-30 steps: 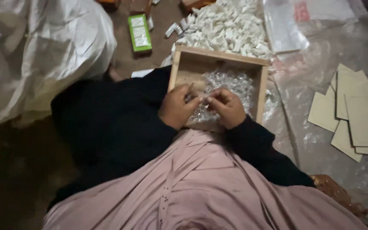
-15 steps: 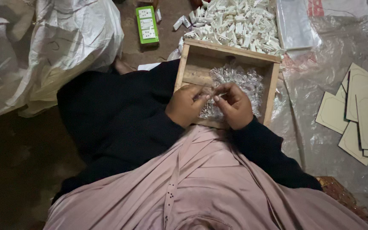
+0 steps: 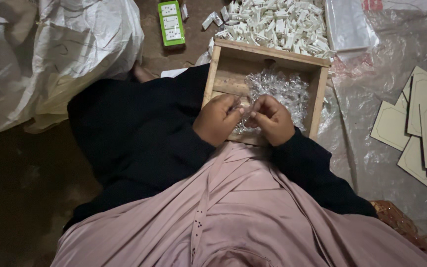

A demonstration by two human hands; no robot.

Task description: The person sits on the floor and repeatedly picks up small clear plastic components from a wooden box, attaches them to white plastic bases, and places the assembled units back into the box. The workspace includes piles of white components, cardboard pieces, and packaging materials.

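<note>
Both my hands meet over the near edge of the wooden tray (image 3: 320, 99). Left hand (image 3: 217, 120) and right hand (image 3: 273, 118) are each closed in a pinch grip on one small clear piece (image 3: 241, 110) held between the two sets of fingertips; what exactly it is, I cannot tell, it is too small and glassy.

The piece sits just above the tray's near rim, touching both hands, beside the heap of clear crinkly bits (image 3: 278, 91) that fills the right part of the tray.

Handling, as I judge it: very light, thin, slick on the surface, probably springy rather than stiff. Likely to slip or flick away if pinched hard. Best taken at its ends with fingertip pads, one end per hand, as now.

Materials around:
- Tray: raw pale wood, square, shallow walls, rough grain.
- Beyond it, a pile of white plastic parts (image 3: 273, 24), small, blocky, hard, matte.
- Green-edged socket strip (image 3: 171, 22) lying flat on the floor, left of that pile.
- Cream card cut-outs (image 3: 421, 123) with clipped corners, overlapping, on crumpled clear plastic sheeting (image 3: 366, 148) to my right.
- Big white woven sack (image 3: 50, 54) to my left, slack and creased.
- Pink cloth (image 3: 243, 217) across my lap, soft folds.
</note>
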